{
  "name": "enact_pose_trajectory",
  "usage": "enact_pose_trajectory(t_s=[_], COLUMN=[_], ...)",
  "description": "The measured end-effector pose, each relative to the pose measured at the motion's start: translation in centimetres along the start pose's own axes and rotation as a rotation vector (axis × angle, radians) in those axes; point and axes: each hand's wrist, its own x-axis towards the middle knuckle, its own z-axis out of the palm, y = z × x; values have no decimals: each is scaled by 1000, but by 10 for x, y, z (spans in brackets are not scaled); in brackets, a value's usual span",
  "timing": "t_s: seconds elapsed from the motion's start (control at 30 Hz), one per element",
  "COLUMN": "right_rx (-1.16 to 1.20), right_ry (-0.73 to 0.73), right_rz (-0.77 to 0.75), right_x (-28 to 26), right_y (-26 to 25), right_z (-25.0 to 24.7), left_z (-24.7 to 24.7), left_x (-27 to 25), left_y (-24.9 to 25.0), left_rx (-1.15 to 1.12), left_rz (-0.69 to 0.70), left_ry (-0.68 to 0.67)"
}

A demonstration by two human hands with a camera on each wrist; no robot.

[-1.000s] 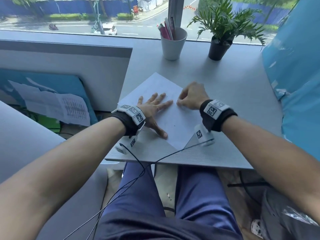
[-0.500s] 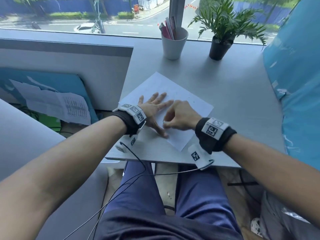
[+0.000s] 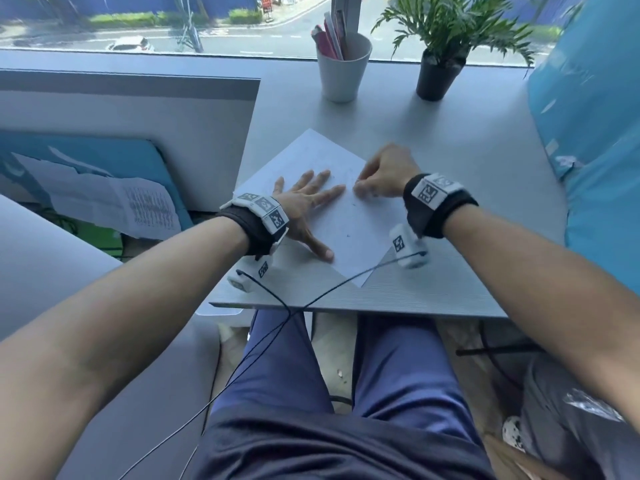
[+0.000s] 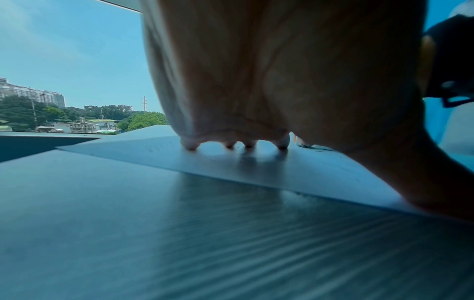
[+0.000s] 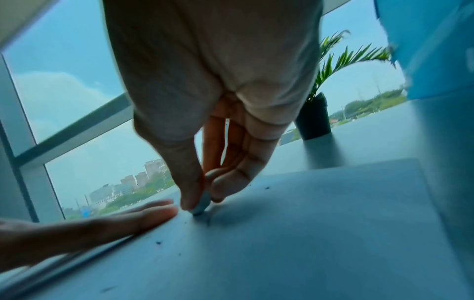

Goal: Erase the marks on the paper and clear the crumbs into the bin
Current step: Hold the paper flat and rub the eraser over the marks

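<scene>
Under my right hand (image 3: 386, 174): eraser (image 5: 201, 205) pinched between thumb and fingertips, pressing paper (image 3: 349, 220). Beside it, my left hand (image 3: 306, 206) flat, fingers spread, pinning sheet. Crumbs (image 5: 159, 242) scattered near grip. Bin unseen. Risk: hard stroke creases paper if pinning slips.

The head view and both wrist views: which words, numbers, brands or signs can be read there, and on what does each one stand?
No text can be read.
Printed sheet left of the desk: rows of characters, too small.
Red sign across the street: yellow logo, blurred.
Wrist bands: square black-and-white code patterns, no letters.
Paper under the hands: faint marks, unreadable.
</scene>
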Motion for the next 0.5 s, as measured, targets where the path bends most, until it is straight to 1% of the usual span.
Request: enact_pose_trajectory(t_s=[0.03,0.07,0.1,0.17,0.2,0.23,0.27,0.33,0.37,0.4,0.43,0.5], right_rx=[-24,-58,-87,-92,-91,-87,-73,-35,-34,-44,-60,-101], right_ry=[24,6,-42,-185,-242,-260,-220,-71,-13,4,-29,-172], right_rz=[-5,-30,-76,-146,-157,-145,-120,-36,-18,-27,-55,-145], right_x=[2,-4,-14,-40,-42,-38,-26,-2,4,4,-4,-32], right_y=[-1,-5,-10,-19,-20,-17,-11,1,4,4,-1,-10], right_z=[0,6,15,28,29,25,17,2,-2,1,8,24], left_z=[0,-1,-1,1,2,2,2,1,0,-1,-1,0], left_x=[0,1,2,2,1,0,1,1,1,0,1,2], left_y=[1,1,0,0,0,1,1,2,2,1,1,0], left_rx=[5,10,9,12,13,13,12,15,19,24,27,43], left_rz=[-2,-2,-2,-2,-1,2,3,0,-3,-6,-6,2], left_ry=[3,4,1,0,0,-2,-1,6,9,8,5,0])
